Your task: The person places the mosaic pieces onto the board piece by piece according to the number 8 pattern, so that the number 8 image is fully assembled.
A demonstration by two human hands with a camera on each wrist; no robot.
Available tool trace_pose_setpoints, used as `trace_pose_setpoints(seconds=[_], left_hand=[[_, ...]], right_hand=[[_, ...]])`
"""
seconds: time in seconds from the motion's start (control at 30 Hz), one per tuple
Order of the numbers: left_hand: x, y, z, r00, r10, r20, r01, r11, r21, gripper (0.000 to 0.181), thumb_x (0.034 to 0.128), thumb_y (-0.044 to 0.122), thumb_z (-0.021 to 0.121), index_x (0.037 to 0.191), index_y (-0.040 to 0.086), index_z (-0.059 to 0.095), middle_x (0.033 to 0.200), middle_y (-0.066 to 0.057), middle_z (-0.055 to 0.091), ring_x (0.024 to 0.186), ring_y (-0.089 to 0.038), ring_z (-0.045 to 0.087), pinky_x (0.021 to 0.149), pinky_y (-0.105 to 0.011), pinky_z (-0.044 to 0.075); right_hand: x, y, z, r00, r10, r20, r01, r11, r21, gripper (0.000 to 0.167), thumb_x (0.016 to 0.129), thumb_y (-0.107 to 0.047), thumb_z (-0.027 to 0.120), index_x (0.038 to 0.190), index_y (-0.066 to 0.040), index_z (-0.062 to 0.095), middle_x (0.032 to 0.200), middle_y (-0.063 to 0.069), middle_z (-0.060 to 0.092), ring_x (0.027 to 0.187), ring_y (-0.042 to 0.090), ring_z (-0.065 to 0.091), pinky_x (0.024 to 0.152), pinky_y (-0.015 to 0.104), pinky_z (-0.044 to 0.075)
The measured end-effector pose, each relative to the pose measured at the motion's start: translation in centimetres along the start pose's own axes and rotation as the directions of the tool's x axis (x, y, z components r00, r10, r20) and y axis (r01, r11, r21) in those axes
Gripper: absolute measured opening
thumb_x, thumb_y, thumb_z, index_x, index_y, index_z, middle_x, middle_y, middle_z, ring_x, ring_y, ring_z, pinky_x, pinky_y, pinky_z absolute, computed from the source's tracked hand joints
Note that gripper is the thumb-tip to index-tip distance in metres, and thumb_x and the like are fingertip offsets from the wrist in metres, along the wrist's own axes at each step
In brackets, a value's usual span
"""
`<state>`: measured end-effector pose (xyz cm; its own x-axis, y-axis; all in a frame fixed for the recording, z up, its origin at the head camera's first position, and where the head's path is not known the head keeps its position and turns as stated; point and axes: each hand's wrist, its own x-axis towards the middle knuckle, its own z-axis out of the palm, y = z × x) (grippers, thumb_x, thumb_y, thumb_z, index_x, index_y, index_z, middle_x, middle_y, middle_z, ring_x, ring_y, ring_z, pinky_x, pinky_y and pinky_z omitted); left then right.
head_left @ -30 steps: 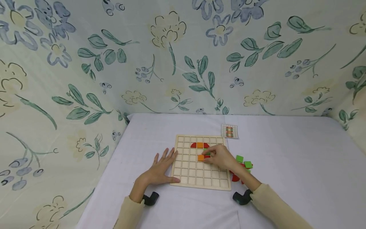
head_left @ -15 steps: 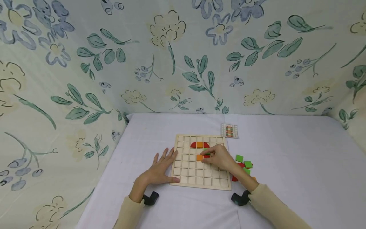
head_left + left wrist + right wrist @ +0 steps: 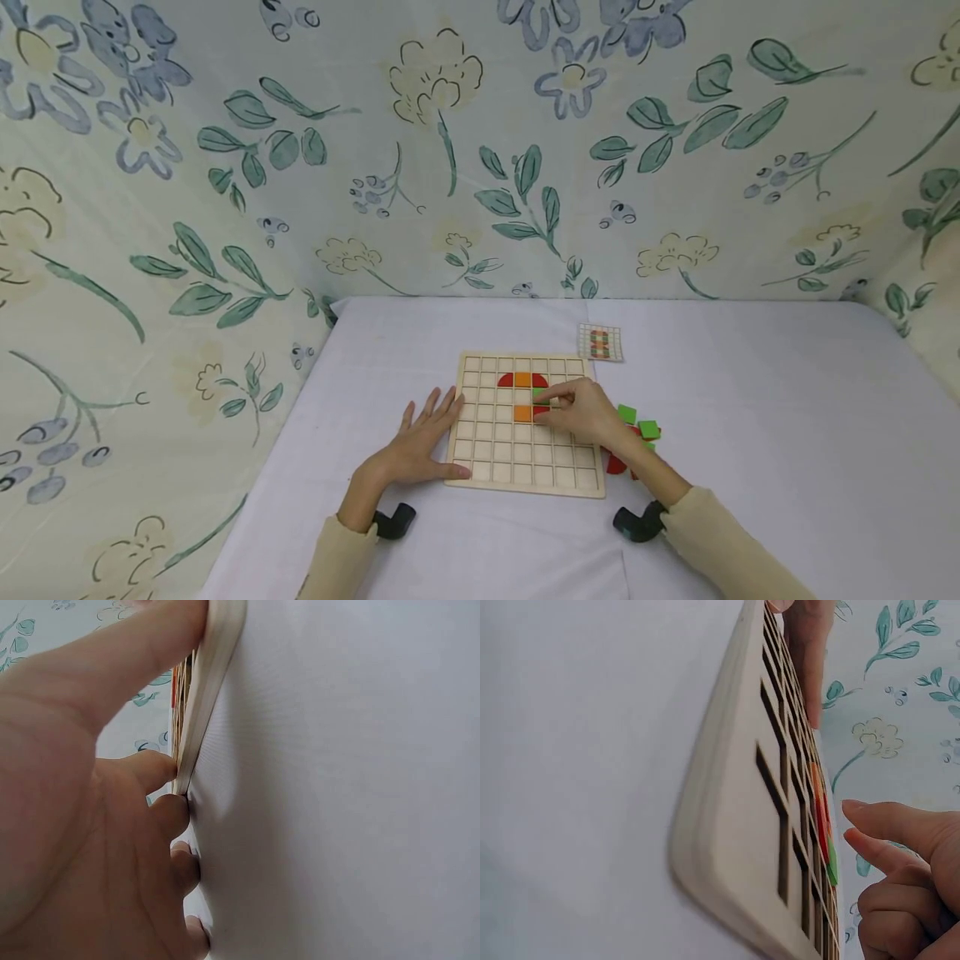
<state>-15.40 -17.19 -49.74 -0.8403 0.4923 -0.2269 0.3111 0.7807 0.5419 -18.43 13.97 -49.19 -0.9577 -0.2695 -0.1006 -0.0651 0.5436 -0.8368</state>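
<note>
A pale wooden grid board (image 3: 487,454) lies on the table with several coloured pieces in its squares. My left hand (image 3: 420,446) rests spread along its left side, thumb on the near corner; the left wrist view shows fingertips touching the edge (image 3: 206,712). Over the board's right half hovers my right hand (image 3: 588,412), thumb and index finger extended with a gap and nothing between them in the right wrist view. Just left of those fingertips sits an orange square tile (image 3: 522,413), beside a partly covered red piece (image 3: 540,411) and a green tile (image 3: 539,394).
Two rounded red pieces flank another orange tile (image 3: 522,379) in an upper row. A small pattern card (image 3: 600,342) lies beyond the board's far right corner. Loose green tiles (image 3: 648,429) and red pieces (image 3: 617,464) are heaped at the right, partly under my forearm.
The orange tile has shifted slightly left into its square. My right fingertips have since drawn a little to the right, off that tile. The left hand stays in place.
</note>
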Motion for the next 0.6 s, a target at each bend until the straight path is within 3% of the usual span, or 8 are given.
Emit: trace_pose_setpoints(seconds=[0.17,0.6], left_hand=[[0.0,-0.1,0.0,1.000,0.006,0.000,-0.006,1.000,-0.001,0.116,0.0833,0.055,0.082,0.167,0.014,0.013,0.176,-0.006,0.001,0.163,-0.034,-0.010,0.127,-0.067,-0.009],[0.0,-0.2,0.0,1.000,0.020,0.003,-0.020,1.000,0.010,0.115,0.0844,0.055,0.081,0.167,0.013,0.013,0.176,-0.007,0.000,0.163,-0.035,-0.010,0.127,-0.068,-0.009]], right_hand=[[-1.9,0.9,-2.4,0.999,0.018,-0.037,-0.019,1.000,-0.022,0.026,0.088,-0.017,0.083,0.111,-0.007,0.080,0.057,-0.004,0.031,0.049,0.010,0.026,0.045,0.020,0.021],[-6.8,4.1,-6.9,0.978,0.164,-0.125,-0.178,0.979,-0.105,0.031,0.089,-0.018,0.082,0.116,-0.004,0.078,0.059,-0.004,0.034,0.053,0.010,0.034,0.047,0.021,0.027]])
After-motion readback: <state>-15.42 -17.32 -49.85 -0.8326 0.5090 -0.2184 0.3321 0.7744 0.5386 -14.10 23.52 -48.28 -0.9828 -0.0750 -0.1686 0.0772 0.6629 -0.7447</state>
